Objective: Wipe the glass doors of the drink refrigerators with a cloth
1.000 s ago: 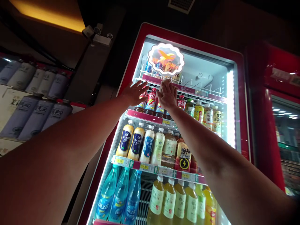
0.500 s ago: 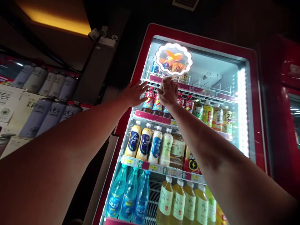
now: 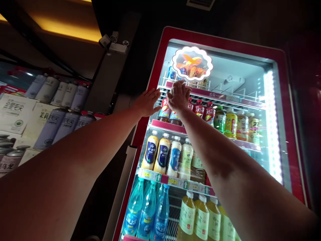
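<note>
Both my arms reach up and forward toward a red-framed drinks cooler [image 3: 223, 36]. My left hand [image 3: 148, 102] is open at the left edge of its glass front, with the fingers stretched out and the thumb apart. My right hand [image 3: 178, 96] is open too, its fingers spread in front of the glass just below a lit, scalloped sign [image 3: 192, 63]. Neither hand holds anything. Whether the palms touch the glass I cannot tell. Behind the hands stand red-labelled bottles [image 3: 165, 108], partly hidden by my right hand and forearm.
Lower shelves hold white-capped bottles [image 3: 149, 150], blue bottles [image 3: 147, 209] and pale yellow tea bottles [image 3: 187, 214]. At left, grey and lilac cans [image 3: 50, 125] stand on and by white boxes [image 3: 17, 112]. A grey pillar [image 3: 110, 77] rises between them and the cooler.
The cooler and cans have shifted right in the view. My right hand has moved slightly left across the cooler front, and the gap between my hands is narrower. Both hands remain open.
</note>
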{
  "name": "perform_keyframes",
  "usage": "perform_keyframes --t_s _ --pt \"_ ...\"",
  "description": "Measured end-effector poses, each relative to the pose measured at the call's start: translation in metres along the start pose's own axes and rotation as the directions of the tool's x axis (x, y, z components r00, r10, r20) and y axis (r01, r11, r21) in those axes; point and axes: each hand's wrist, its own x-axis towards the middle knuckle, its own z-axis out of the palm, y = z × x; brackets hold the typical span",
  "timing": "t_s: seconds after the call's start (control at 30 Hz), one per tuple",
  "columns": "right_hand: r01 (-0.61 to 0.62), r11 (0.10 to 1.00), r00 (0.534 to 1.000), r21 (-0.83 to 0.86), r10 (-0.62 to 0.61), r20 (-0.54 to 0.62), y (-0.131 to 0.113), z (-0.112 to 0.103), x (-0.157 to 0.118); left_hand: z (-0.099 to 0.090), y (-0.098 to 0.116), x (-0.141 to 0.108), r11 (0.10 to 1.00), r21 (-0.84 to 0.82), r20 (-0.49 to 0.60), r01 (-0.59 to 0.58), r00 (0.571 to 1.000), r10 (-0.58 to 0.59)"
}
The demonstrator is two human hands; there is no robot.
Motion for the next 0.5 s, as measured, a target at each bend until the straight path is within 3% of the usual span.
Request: perform_keyframes --t_s 0.2,0.27,0.4,0.5 --pt "0.284 0.959 0.947 -0.002 -0.280 0.159 0.001 -0.023 -0.013 -0.004 -0.002 -0.010 0.999 0.019 0.021 0.039 0.999 -0.039" --pt "0.230 0.973 0.966 0.012 -0.229 0.122 -0.002 -0.020 -0.011 -0.008 -0.004 -0.014 0.999 0.029 0.045 0.037 0.998 -0.039" --pt "-0.029 0.999 1.000 0.020 0.028 0.014 -0.029 0.004 0.006 -0.013 -0.012 -0.021 0.999 0.034 0.079 0.035 0.996 -0.037" --pt "0.000 1.000 1.000 0.031 -0.001 0.023 -0.051 0.015 0.014 -0.011 -0.019 -0.026 0.998 0.035 0.090 0.060 0.994 -0.063"
